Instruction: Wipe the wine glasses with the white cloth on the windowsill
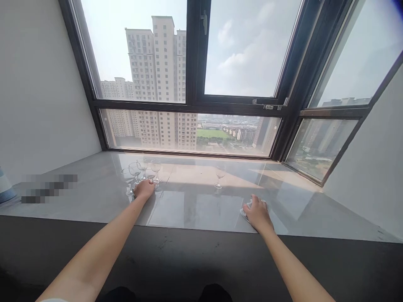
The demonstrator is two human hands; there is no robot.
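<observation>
My left hand (145,189) is closed around a clear stemmed wine glass (150,173), most of it hidden behind the fingers. Close about that hand stand several similar wine glasses (156,167) on the tiled sill. Farther right, a lone wine glass (219,178) is upright, apart from both hands. My right hand (259,213) rests low on the sill with its fingers bent over a whitish, crumpled cloth (245,213), which shows at the hand's left side and is partly covered by the palm.
The glossy grey sill (195,209) ends at a front edge over a dark wall (176,251). Dark-framed windows (189,107) stand behind it, with white walls at both sides. A blue and white object (6,188) sits at the far left, near a blurred patch.
</observation>
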